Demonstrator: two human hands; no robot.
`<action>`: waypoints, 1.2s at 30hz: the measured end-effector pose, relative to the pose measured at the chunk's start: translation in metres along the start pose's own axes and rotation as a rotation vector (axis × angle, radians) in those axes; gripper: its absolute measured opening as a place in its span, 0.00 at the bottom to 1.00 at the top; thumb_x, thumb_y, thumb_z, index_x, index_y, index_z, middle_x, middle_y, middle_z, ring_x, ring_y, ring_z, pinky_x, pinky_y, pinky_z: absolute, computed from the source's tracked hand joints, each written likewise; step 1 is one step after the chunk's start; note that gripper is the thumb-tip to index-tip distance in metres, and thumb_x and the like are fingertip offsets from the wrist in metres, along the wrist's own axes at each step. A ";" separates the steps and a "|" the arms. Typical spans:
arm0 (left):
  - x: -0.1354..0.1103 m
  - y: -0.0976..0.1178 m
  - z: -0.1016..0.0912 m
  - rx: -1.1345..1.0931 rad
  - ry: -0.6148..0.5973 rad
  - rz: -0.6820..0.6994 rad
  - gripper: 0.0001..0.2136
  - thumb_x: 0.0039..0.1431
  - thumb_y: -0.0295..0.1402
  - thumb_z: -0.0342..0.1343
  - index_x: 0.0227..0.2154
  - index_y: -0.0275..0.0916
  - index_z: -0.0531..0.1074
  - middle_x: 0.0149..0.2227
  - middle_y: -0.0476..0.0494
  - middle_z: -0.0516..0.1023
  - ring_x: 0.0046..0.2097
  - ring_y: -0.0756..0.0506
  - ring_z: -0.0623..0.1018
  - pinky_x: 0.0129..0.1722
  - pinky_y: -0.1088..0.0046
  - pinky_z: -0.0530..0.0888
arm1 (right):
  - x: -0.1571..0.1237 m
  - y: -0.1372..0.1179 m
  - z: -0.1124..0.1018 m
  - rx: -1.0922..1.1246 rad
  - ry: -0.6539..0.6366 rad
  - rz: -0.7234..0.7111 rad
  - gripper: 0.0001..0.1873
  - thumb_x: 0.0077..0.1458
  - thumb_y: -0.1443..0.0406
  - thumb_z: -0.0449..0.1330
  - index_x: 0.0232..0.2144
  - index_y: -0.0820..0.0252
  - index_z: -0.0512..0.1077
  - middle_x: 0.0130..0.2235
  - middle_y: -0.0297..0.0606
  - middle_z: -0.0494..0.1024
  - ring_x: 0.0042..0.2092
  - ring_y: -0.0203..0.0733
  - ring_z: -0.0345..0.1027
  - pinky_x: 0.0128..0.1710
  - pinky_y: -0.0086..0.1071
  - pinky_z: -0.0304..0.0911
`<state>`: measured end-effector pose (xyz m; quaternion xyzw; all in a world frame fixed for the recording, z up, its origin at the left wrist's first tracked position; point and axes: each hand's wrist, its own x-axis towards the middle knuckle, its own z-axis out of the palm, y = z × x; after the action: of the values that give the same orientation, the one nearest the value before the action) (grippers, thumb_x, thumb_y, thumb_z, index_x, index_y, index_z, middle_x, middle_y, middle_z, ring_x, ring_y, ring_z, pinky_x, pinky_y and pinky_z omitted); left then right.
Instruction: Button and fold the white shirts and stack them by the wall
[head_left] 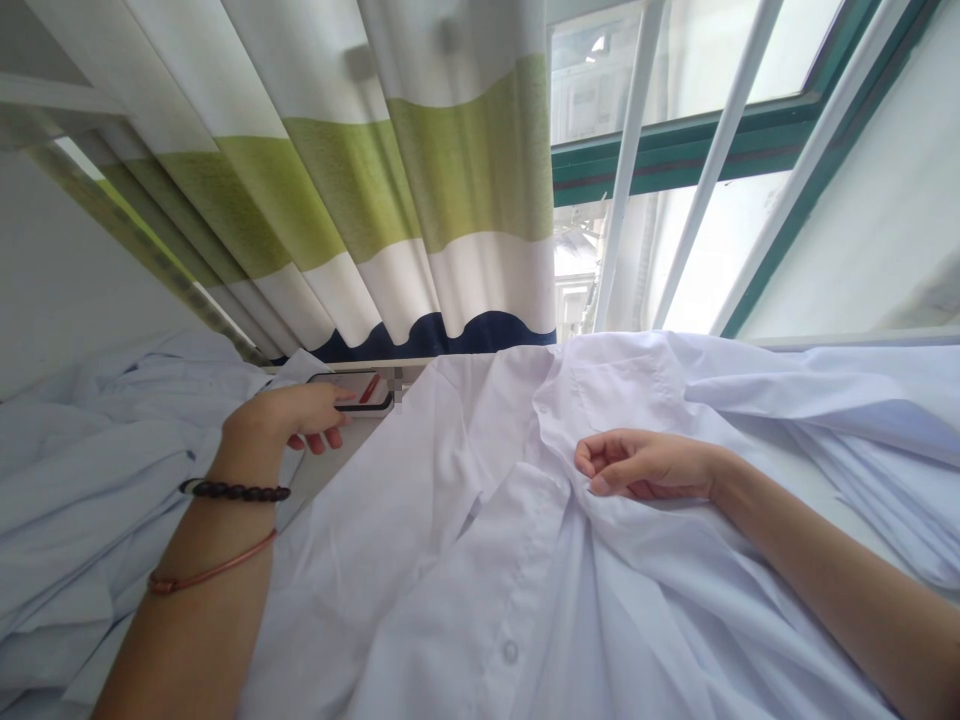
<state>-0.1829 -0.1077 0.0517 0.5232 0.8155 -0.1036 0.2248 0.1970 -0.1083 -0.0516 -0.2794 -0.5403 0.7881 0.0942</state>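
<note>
A white button-front coat lies spread before me, its chest pocket toward the window and a button near the bottom of the view. My right hand is closed, thumb and fingers pinching the coat's front edge. At the left, my left hand reaches to a flat, black-edged thing that looks like a phone, with a red stripe on its face. The index finger stretches onto its surface; the other fingers hang apart, lightly bent. Nothing is gripped by that hand.
More white garments are heaped at the left, and white cloth lies in folds at the right. Behind hangs a white, green and navy curtain. White window bars and a green window frame stand beyond.
</note>
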 end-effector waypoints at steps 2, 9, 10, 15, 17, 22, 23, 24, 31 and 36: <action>-0.002 0.001 -0.001 0.002 0.007 -0.005 0.30 0.56 0.33 0.50 0.63 0.36 0.54 0.32 0.40 0.81 0.32 0.42 0.77 0.27 0.73 0.68 | 0.000 0.000 0.000 0.001 0.002 0.000 0.15 0.44 0.66 0.68 0.29 0.62 0.64 0.25 0.26 0.63 0.25 0.26 0.51 0.22 0.23 0.43; -0.005 0.001 -0.002 0.017 -0.003 0.010 0.26 0.58 0.32 0.47 0.61 0.36 0.58 0.34 0.38 0.81 0.30 0.44 0.76 0.29 0.72 0.68 | -0.001 -0.001 0.001 -0.001 0.015 0.011 0.16 0.42 0.65 0.69 0.28 0.61 0.64 0.24 0.26 0.63 0.25 0.26 0.51 0.22 0.24 0.43; -0.005 0.001 -0.003 0.015 -0.001 0.005 0.26 0.58 0.32 0.47 0.61 0.36 0.58 0.34 0.38 0.81 0.30 0.45 0.76 0.28 0.72 0.69 | -0.001 -0.001 0.001 -0.002 0.015 0.010 0.16 0.42 0.65 0.69 0.28 0.61 0.65 0.24 0.26 0.63 0.25 0.26 0.51 0.22 0.24 0.43; -0.006 -0.001 -0.004 0.007 -0.014 -0.018 0.27 0.58 0.30 0.46 0.61 0.37 0.57 0.34 0.39 0.80 0.30 0.46 0.75 0.28 0.73 0.69 | 0.000 0.000 0.001 -0.010 0.020 0.011 0.16 0.42 0.64 0.69 0.29 0.61 0.65 0.24 0.26 0.63 0.24 0.26 0.50 0.22 0.24 0.41; -0.006 -0.001 -0.004 0.013 -0.004 0.000 0.26 0.59 0.30 0.45 0.61 0.37 0.57 0.32 0.40 0.80 0.29 0.46 0.74 0.28 0.73 0.68 | 0.000 0.000 0.001 -0.012 0.017 0.008 0.16 0.43 0.65 0.69 0.29 0.61 0.64 0.24 0.26 0.63 0.24 0.26 0.50 0.21 0.24 0.41; -0.001 -0.006 -0.006 0.007 0.040 0.019 0.26 0.58 0.32 0.47 0.61 0.38 0.58 0.28 0.44 0.79 0.28 0.46 0.74 0.27 0.75 0.68 | 0.000 0.000 0.000 -0.015 0.020 0.007 0.17 0.42 0.64 0.70 0.28 0.61 0.64 0.24 0.26 0.63 0.25 0.27 0.50 0.22 0.25 0.42; 0.001 -0.008 -0.007 -0.007 0.059 0.029 0.27 0.58 0.33 0.47 0.62 0.39 0.57 0.28 0.44 0.79 0.29 0.46 0.74 0.28 0.75 0.68 | 0.000 0.000 0.000 -0.017 0.023 0.008 0.17 0.42 0.64 0.70 0.28 0.61 0.65 0.25 0.27 0.63 0.25 0.27 0.51 0.22 0.25 0.42; 0.002 -0.011 -0.009 -0.022 0.082 0.034 0.27 0.59 0.33 0.47 0.62 0.39 0.56 0.28 0.45 0.79 0.30 0.46 0.75 0.28 0.75 0.68 | 0.000 0.000 0.000 -0.018 0.025 0.010 0.17 0.42 0.64 0.70 0.28 0.61 0.65 0.25 0.27 0.63 0.25 0.27 0.51 0.22 0.25 0.42; 0.000 -0.018 -0.016 -0.063 0.166 0.029 0.24 0.60 0.35 0.43 0.59 0.37 0.58 0.32 0.43 0.78 0.33 0.45 0.75 0.29 0.74 0.68 | -0.001 0.000 0.000 -0.006 0.024 0.016 0.16 0.42 0.65 0.69 0.29 0.61 0.65 0.25 0.27 0.63 0.26 0.27 0.51 0.24 0.24 0.43; -0.005 -0.012 -0.015 -0.049 0.185 0.022 0.23 0.60 0.35 0.43 0.57 0.37 0.59 0.32 0.44 0.77 0.34 0.45 0.74 0.29 0.76 0.67 | 0.000 0.000 0.001 -0.013 0.034 0.018 0.17 0.41 0.64 0.70 0.28 0.61 0.65 0.25 0.27 0.63 0.26 0.27 0.51 0.23 0.25 0.43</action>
<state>-0.1961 -0.1111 0.0663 0.5339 0.8291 -0.0323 0.1625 0.1966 -0.1096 -0.0516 -0.2980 -0.5415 0.7804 0.0945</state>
